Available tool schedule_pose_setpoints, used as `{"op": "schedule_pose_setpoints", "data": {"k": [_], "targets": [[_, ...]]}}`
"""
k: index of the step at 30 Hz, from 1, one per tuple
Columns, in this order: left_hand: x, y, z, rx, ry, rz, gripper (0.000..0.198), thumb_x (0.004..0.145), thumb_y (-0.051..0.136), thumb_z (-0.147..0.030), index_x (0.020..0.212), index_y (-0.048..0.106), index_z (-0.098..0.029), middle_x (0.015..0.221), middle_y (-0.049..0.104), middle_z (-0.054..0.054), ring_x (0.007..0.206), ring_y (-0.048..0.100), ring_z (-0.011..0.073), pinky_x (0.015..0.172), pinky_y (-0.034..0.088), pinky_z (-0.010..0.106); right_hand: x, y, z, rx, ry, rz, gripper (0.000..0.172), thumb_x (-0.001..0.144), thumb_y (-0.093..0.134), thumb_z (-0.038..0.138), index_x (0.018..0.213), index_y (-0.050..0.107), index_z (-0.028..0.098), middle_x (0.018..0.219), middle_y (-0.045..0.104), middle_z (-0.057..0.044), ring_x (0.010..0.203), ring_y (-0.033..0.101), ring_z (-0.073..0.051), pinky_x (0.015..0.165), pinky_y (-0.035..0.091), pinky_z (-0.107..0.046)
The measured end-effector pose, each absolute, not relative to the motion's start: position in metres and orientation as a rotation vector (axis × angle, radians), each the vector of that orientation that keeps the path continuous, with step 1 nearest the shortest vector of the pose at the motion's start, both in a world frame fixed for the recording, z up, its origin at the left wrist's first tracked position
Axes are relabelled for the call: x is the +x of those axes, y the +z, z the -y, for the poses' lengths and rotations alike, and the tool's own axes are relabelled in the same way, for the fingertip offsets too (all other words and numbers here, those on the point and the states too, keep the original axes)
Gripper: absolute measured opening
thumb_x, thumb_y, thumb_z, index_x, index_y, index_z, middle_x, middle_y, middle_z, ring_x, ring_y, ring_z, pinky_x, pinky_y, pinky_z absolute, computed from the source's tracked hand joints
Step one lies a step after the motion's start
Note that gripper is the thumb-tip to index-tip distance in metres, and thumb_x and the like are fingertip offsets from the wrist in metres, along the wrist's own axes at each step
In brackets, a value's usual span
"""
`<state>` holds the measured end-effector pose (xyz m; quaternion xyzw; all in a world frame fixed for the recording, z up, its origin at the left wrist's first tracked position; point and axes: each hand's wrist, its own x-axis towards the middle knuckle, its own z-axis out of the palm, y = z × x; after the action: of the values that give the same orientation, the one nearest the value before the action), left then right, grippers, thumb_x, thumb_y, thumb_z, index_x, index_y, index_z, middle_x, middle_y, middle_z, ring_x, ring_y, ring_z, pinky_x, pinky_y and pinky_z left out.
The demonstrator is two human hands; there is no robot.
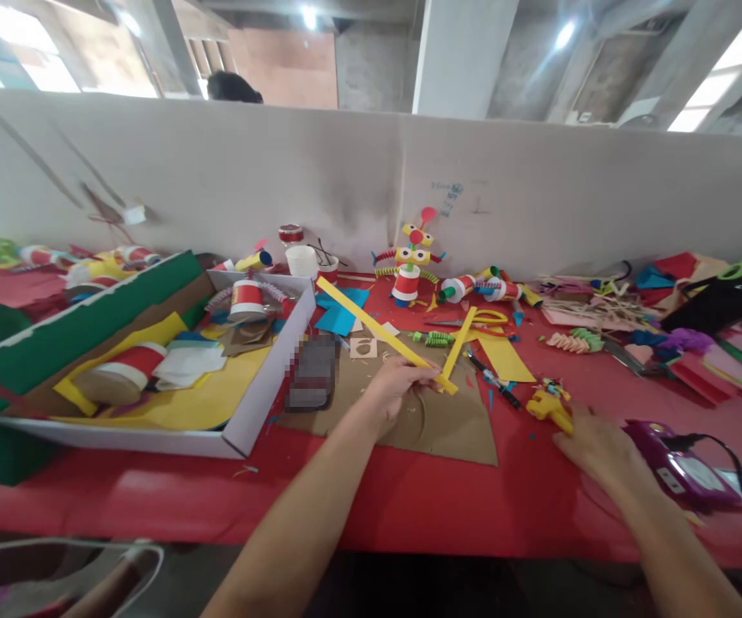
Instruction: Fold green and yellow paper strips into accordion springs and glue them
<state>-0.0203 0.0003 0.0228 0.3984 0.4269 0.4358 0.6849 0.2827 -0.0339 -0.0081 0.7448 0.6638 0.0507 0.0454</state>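
My left hand pinches two narrow yellow paper strips where their lower ends meet in a V, above the brown cardboard sheet. One strip slants up to the left, the other up to the right. Blurred by motion, my right hand is at the handle end of a yellow tool that looks like a glue gun; its grip is unclear. Between the hands are a dark pen-like tool and a yellow paper piece. Yellow-handled scissors lie behind the cardboard.
At left stands an open box with paper and a cup figure. A phone-like dark object lies beside it. Cup figures stand at the back. A purple corded device is at right, near paper scraps and a black bottle.
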Motion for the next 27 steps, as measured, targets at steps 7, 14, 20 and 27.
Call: {"op": "schedule_pose_setpoints", "data": {"k": [7,14,20,27], "targets": [[-0.005,0.012,0.005,1.015,0.75,-1.108,0.014,0.06,0.071,-0.018,0.072,0.065,-0.013,0.062,0.064,0.004,0.052,0.057,0.0094,0.045,0.036,0.019,0.254,0.037,0.063,2.611,-0.175,-2.219,0.03,0.075,0.048,0.025,0.102,0.05,0.014,0.095,0.06,-0.014,0.082,0.06,-0.025,0.065,0.041,-0.03],[0.0,0.011,0.002,1.094,0.644,-1.338,0.01,0.061,0.068,-0.018,0.068,0.064,-0.012,0.046,0.055,-0.001,0.035,0.042,0.0049,0.036,0.02,0.018,0.216,0.041,0.099,2.363,-1.447,-2.384,0.026,0.081,0.047,0.041,0.074,0.052,0.017,0.044,0.05,0.004,0.042,0.049,-0.012,0.045,0.036,-0.021],[0.002,0.003,-0.001,1.105,0.715,-1.345,0.006,0.06,0.066,-0.012,0.066,0.065,-0.012,0.046,0.056,0.0,0.034,0.041,0.0051,0.036,0.019,0.019,0.203,0.027,0.102,2.243,-1.505,-2.378,0.032,0.082,0.044,0.049,0.079,0.052,0.018,0.041,0.048,0.006,0.038,0.051,-0.012,0.045,0.036,-0.021],[0.004,0.001,-0.001,1.097,0.732,-1.341,0.009,0.056,0.068,-0.01,0.064,0.064,-0.013,0.05,0.06,0.002,0.034,0.044,0.0061,0.036,0.02,0.019,0.2,0.029,0.1,2.225,-1.492,-2.369,0.035,0.085,0.04,0.049,0.072,0.05,0.018,0.038,0.045,0.007,0.036,0.047,-0.01,0.045,0.034,-0.02]]}}
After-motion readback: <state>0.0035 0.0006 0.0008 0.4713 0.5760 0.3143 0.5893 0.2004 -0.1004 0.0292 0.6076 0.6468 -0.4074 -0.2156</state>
